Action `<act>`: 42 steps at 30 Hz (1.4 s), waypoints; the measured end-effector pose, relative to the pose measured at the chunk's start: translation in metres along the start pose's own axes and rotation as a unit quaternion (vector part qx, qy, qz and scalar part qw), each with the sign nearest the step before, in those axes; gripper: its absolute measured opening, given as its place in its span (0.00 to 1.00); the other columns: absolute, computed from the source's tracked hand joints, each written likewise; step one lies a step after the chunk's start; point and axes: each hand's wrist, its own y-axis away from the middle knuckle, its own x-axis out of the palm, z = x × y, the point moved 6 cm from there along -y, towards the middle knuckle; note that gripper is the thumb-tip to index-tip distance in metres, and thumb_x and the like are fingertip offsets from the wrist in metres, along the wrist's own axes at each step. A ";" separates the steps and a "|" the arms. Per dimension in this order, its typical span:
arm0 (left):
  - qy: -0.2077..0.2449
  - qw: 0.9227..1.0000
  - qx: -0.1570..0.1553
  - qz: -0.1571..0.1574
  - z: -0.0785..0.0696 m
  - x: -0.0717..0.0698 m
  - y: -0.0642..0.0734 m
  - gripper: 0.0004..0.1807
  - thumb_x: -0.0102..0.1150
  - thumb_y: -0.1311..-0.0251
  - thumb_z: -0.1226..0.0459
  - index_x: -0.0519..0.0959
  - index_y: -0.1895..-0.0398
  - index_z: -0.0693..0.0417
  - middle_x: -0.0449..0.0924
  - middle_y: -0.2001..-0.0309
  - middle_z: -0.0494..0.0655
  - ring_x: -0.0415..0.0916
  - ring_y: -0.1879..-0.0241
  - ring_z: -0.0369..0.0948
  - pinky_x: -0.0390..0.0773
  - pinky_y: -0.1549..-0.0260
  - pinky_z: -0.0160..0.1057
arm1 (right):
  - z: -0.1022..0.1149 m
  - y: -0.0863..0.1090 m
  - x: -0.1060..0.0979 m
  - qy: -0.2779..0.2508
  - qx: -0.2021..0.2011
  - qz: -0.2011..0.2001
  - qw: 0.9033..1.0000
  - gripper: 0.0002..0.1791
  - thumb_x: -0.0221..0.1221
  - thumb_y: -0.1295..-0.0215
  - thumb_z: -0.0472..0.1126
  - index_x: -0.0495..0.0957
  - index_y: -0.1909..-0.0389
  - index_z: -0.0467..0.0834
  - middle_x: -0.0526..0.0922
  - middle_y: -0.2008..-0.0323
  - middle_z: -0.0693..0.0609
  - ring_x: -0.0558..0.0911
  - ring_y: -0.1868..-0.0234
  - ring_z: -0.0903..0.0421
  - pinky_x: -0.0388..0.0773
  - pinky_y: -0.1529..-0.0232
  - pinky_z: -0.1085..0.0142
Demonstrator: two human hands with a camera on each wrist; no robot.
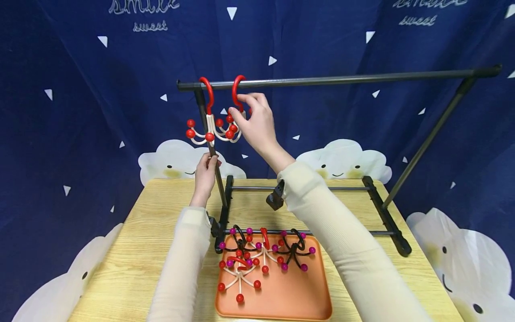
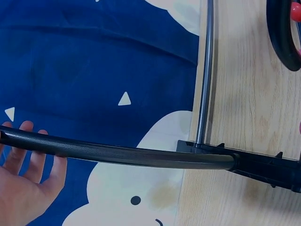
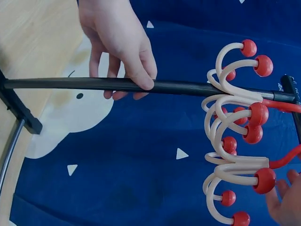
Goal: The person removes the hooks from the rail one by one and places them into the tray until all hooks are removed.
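Observation:
My left hand [image 1: 205, 176] grips the black left upright post [image 1: 219, 183] of a clothes rack, fingers round it; the right wrist view shows the thumb in front. On the left end of the top bar [image 1: 322, 81] hang two multi-arm hook hangers, cream with red hooks and red balls. The outer hanger [image 1: 210, 123] is near the post, the inner hanger [image 3: 244, 163] just right of it. My right hand [image 1: 259, 123] is beside the inner hanger's red hook [image 1: 235, 91], thumb and fingers spread apart; the right wrist view shows relaxed fingers [image 3: 282, 188] just below the hook.
An orange tray [image 1: 289, 295] on the wooden table [image 1: 132, 259] holds more hangers, black with purple balls and cream with red balls. The rack's black feet [image 1: 388, 219] and lower rails surround the tray's far side. A dark blue curtain [image 1: 330, 40] hangs behind.

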 end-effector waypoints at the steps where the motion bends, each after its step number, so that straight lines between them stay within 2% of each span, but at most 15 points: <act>1: -0.001 1.000 0.000 0.000 0.000 0.000 0.000 0.16 0.43 0.33 0.54 0.73 0.54 0.54 0.77 0.62 0.56 0.72 0.58 0.47 0.65 0.59 0.40 | 0.000 -0.001 0.001 0.004 0.002 0.006 1.000 0.21 0.60 0.43 0.48 0.76 0.50 0.43 0.72 0.51 0.48 0.73 0.55 0.56 0.69 0.57 0.69; 4: -0.003 1.000 0.000 -0.001 0.000 0.000 0.001 0.16 0.43 0.33 0.54 0.73 0.54 0.55 0.77 0.62 0.56 0.72 0.58 0.47 0.65 0.59 0.40 | 0.001 -0.003 0.002 0.008 0.009 0.012 1.000 0.20 0.60 0.43 0.48 0.77 0.53 0.42 0.73 0.53 0.48 0.73 0.54 0.57 0.69 0.58 0.70; 10: 0.006 1.000 -0.005 0.002 0.000 0.001 0.001 0.15 0.43 0.33 0.55 0.73 0.54 0.54 0.77 0.61 0.56 0.71 0.58 0.47 0.65 0.60 0.40 | -0.005 -0.006 -0.006 -0.007 0.022 -0.011 1.000 0.14 0.60 0.42 0.44 0.76 0.58 0.40 0.76 0.59 0.47 0.78 0.58 0.57 0.72 0.57 0.68; 15: 0.014 1.000 -0.005 0.003 0.000 0.000 0.001 0.14 0.43 0.33 0.56 0.72 0.54 0.55 0.77 0.61 0.57 0.71 0.58 0.48 0.64 0.60 0.40 | -0.012 -0.010 -0.012 -0.019 0.039 -0.025 0.999 0.09 0.58 0.40 0.40 0.77 0.61 0.40 0.81 0.63 0.48 0.81 0.65 0.58 0.73 0.60 0.72; 19: 0.012 1.000 -0.007 0.004 0.000 0.001 0.001 0.14 0.43 0.33 0.56 0.72 0.54 0.55 0.77 0.61 0.57 0.71 0.58 0.47 0.64 0.60 0.40 | -0.015 -0.013 -0.015 -0.026 0.044 -0.029 0.998 0.07 0.57 0.40 0.38 0.77 0.62 0.40 0.82 0.65 0.49 0.81 0.67 0.59 0.73 0.62 0.75; 28: 0.010 1.000 -0.002 -0.001 0.001 0.001 0.001 0.15 0.44 0.33 0.56 0.73 0.55 0.56 0.77 0.62 0.57 0.71 0.59 0.46 0.64 0.61 0.39 | -0.017 -0.014 -0.023 -0.026 0.040 -0.028 0.998 0.08 0.58 0.40 0.38 0.78 0.62 0.40 0.83 0.65 0.49 0.82 0.67 0.59 0.74 0.61 0.73; 38: 0.015 1.000 0.002 -0.004 0.002 0.000 0.000 0.14 0.44 0.33 0.56 0.73 0.55 0.56 0.77 0.62 0.58 0.72 0.60 0.47 0.65 0.61 0.38 | -0.012 -0.019 -0.040 -0.012 0.017 -0.037 0.999 0.09 0.58 0.41 0.39 0.78 0.61 0.39 0.82 0.63 0.49 0.81 0.66 0.59 0.75 0.59 0.71; 42: 0.017 1.000 0.003 -0.004 0.001 0.000 0.000 0.15 0.44 0.34 0.56 0.73 0.55 0.56 0.77 0.62 0.59 0.72 0.60 0.47 0.65 0.62 0.37 | -0.009 -0.020 -0.048 -0.009 0.013 -0.039 0.999 0.10 0.58 0.40 0.39 0.78 0.60 0.40 0.82 0.63 0.49 0.81 0.66 0.59 0.74 0.61 0.74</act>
